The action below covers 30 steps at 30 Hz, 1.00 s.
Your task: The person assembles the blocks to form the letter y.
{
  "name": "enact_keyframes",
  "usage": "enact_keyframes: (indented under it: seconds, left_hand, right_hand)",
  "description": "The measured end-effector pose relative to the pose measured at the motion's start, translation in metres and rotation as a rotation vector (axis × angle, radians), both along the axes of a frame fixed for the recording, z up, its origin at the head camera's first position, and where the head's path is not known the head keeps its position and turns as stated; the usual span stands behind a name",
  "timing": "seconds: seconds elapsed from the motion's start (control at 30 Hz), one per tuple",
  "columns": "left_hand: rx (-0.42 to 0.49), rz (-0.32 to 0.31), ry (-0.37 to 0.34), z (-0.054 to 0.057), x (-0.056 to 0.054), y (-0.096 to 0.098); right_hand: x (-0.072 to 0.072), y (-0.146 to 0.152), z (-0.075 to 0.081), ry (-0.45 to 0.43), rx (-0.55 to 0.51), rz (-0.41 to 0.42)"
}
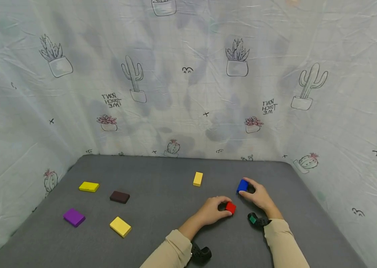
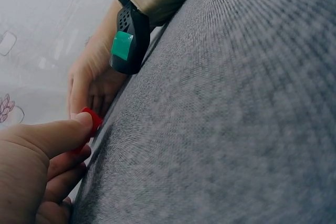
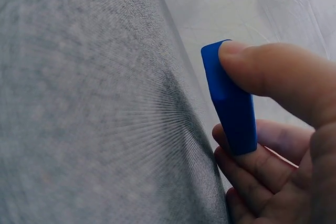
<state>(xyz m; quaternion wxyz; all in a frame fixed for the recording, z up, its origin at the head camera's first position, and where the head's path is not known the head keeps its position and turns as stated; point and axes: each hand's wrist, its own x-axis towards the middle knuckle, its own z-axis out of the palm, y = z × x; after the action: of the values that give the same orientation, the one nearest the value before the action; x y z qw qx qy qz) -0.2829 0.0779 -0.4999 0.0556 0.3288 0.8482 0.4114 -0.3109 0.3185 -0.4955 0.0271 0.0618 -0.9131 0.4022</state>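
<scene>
Between thumb and fingers, my left hand (image 1: 211,212) pinches a small red block (image 1: 230,208) low over the grey table. In the left wrist view the thumb covers part of this red block (image 2: 94,120). Farther right, my right hand (image 1: 260,196) grips a blue block (image 1: 242,186) by its ends. The right wrist view shows the blue block (image 3: 231,98) with the thumb on one end and fingers at the other. A yellow block (image 1: 197,179) lies beyond the left hand, to the left of the blue one.
On the left half of the grey table (image 1: 161,238) lie a bright yellow block (image 1: 89,187), a dark brown block (image 1: 119,197), a purple block (image 1: 74,217) and another yellow block (image 1: 120,226). A white printed curtain (image 1: 188,93) surrounds the table's back and sides.
</scene>
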Motion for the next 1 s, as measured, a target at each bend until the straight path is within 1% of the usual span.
enact_keyframes:
  seconds: [0.2, 0.43, 0.67, 0.87, 1.0]
  left_hand:
    - [0.082, 0.016, -0.053, -0.002, 0.001, -0.002]
    - [0.127, 0.026, -0.052, -0.002, 0.000, -0.003]
    - [0.186, 0.030, -0.098, 0.000, -0.003, -0.005]
    - [0.200, 0.045, -0.149, 0.001, -0.001, -0.008]
    - [0.205, 0.044, -0.166, 0.000, 0.000, -0.010]
  right_hand:
    - [0.001, -0.003, 0.000, 0.012, -0.021, -0.019]
    - [0.000, -0.001, 0.000, 0.057, -0.041, 0.002]
    - [-0.001, -0.003, 0.002, 0.081, -0.049, 0.011]
    - [0.002, -0.010, 0.003, 0.071, -0.065, 0.041]
    - [0.002, -0.015, 0.004, 0.076, -0.072, 0.045]
